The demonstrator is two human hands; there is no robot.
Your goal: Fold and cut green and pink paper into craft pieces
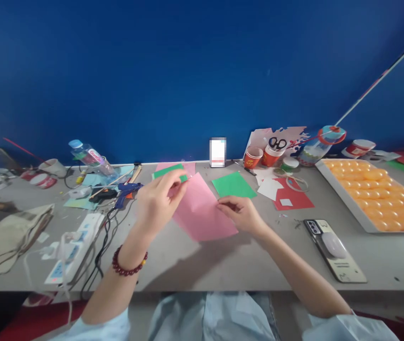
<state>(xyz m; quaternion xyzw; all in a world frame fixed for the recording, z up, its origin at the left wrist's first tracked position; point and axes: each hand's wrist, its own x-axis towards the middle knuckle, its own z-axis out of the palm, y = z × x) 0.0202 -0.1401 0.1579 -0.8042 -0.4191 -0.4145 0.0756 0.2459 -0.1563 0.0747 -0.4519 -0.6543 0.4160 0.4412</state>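
Observation:
A sheet of pink paper (202,213) is held at a slant above the grey table. At its upper left edge, the thumb and fingers of my left hand (161,196) are pinched together on it. My right hand (239,210) grips the sheet by its right edge. Just behind lies a square of green paper (233,184), flat on the table. Another green piece (168,171) rests on more pink paper, partly hidden by my left hand.
To the left are a blue glue gun (127,192), cables and a white power strip (77,248). A phone (335,251) lies at right, near a tray of orange balls (375,189). Red paper cups (253,157) and a plastic bottle (93,158) line the back.

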